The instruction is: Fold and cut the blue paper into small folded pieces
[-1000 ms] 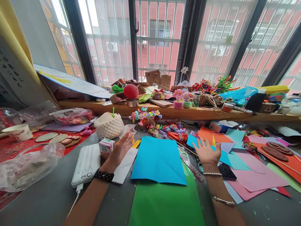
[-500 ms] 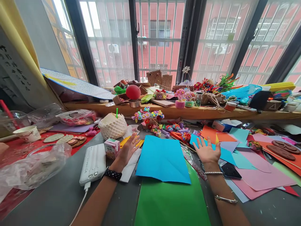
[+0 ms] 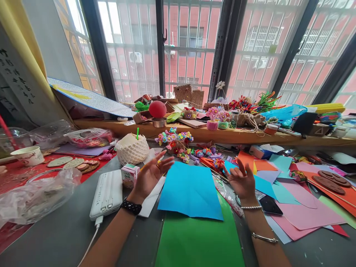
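The left wrist [image 3: 137, 195] wears a wide black band [image 3: 131, 207] dotted with small white specks. On the right wrist [image 3: 248, 201] sits a bracelet [image 3: 251, 207] of pale, round beads; farther up the bare right forearm [image 3: 256, 223] is a slim, shiny, silver-coloured bangle [image 3: 264, 238].

L hand [image 3: 152, 172] & R hand [image 3: 241, 181] up, 1 each side of creased blue paper [image 3: 191, 191] on green sheet [image 3: 198, 243]. Pink-white carton [image 3: 129, 175] & white power bank [image 3: 107, 194] nr L hand.

Open lane above the creased blue paper sheet [image 3: 191, 191]; from here, white plastic power bank [image 3: 107, 191] and small pink-and-white carton [image 3: 129, 175] obstruct its left.
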